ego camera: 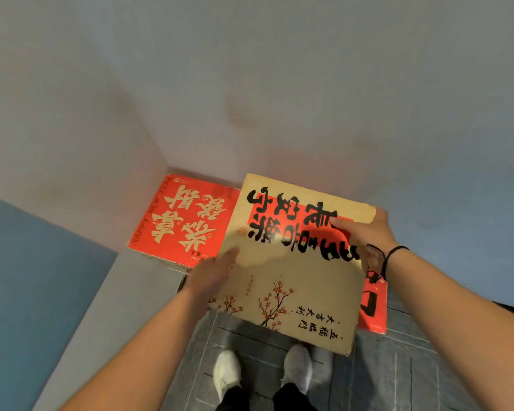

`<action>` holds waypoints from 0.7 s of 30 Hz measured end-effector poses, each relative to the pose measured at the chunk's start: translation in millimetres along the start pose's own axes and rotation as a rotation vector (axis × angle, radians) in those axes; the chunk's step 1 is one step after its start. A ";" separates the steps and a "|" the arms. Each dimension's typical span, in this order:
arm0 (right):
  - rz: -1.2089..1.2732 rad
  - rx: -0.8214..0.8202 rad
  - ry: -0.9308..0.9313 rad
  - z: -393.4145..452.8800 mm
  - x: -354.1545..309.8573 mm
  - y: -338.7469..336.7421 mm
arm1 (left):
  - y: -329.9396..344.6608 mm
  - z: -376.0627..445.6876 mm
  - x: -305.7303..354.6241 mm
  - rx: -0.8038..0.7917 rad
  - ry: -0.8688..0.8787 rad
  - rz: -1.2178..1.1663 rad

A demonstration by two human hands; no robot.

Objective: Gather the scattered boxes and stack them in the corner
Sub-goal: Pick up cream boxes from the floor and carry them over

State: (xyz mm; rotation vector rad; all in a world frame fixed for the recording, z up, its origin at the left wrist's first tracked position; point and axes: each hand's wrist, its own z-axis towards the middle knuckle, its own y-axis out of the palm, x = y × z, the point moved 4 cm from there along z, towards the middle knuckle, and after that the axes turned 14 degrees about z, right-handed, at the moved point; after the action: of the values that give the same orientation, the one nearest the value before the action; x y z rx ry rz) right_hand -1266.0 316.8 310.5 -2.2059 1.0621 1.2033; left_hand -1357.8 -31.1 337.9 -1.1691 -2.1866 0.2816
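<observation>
Grey walls meet in far corner w/ red box (182,221) there; tan box (294,262) held btw left hand (212,272) & right hand (365,235), partly over another red box (373,304)

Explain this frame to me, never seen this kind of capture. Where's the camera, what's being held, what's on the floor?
There is one picture only, from a wide-angle camera worn on a person's head, looking down past their arms. No robot is involved, just two bare hands. Both hands grip a flat beige box printed with black calligraphy and plum blossoms: the left hand on its left edge, the right hand, with a black cord around the wrist, on its right edge. In the corner where the walls meet sits a red box with gold characters. Another red box peeks out beneath the beige one on the right. The person's white shoes stand on grey floor tiles.
</observation>
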 end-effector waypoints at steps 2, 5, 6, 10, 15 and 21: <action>-0.006 0.019 0.010 15.1 8.4 12.8 | 1.5 29.2 2.9 -0.014 -0.010 0.028; 0.009 0.048 0.020 37.9 29.2 30.0 | 6.1 72.6 -0.4 -0.019 -0.043 0.049; 0.005 0.051 0.022 47.5 38.4 32.9 | 9.6 85.6 -2.8 -0.028 -0.033 0.052; -0.045 0.070 0.037 75.2 69.6 33.3 | 25.7 124.9 -11.9 -0.063 -0.017 0.044; -0.057 0.078 0.062 103.3 92.2 29.0 | 47.3 148.9 -21.7 -0.069 0.072 0.055; -0.045 0.042 0.083 123.8 121.5 32.8 | 53.4 157.6 -31.9 0.040 0.173 0.095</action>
State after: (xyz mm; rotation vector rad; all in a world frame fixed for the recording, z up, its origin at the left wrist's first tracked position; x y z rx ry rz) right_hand -1315.9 325.5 141.3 -2.2524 1.0540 1.0686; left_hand -1407.2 -9.3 177.3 -1.2297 -1.9710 0.2534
